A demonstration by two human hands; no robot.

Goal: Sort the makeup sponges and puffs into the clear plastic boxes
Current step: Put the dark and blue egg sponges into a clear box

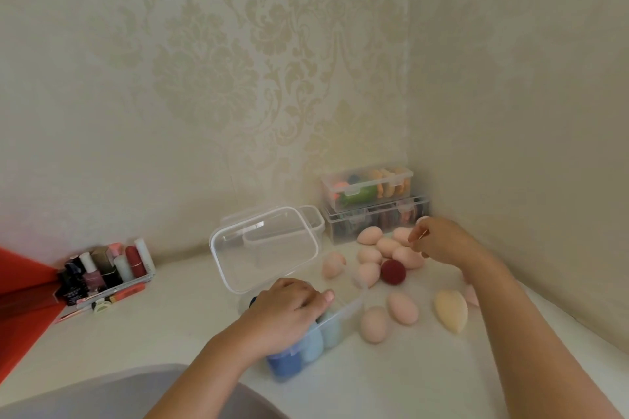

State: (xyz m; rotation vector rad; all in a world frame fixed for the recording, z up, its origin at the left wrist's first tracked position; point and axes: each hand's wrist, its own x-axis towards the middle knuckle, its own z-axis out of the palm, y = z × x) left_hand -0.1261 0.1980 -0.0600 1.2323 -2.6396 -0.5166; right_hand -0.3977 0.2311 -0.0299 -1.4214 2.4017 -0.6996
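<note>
Both hands at the open clear plastic box (345, 312); sorting half done.

Left hand (289, 309) on the box: fingers bent down among the blue egg-shaped sponges (311, 347), thumb straight along the rim; can't tell if it holds one. The box's long axis runs near-left to far-right, with its lid (265, 248) tipped back. Right hand (439, 243), right of the box, is over the pink egg-shaped sponges (388, 247) with fingers curled and thumb and forefinger close; grip unclear. The yellow teardrop sponge (451, 309), right of the box, has its tip toward the camera.

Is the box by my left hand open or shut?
Open: the lid stands raised behind the box, with blue sponges inside.
</note>
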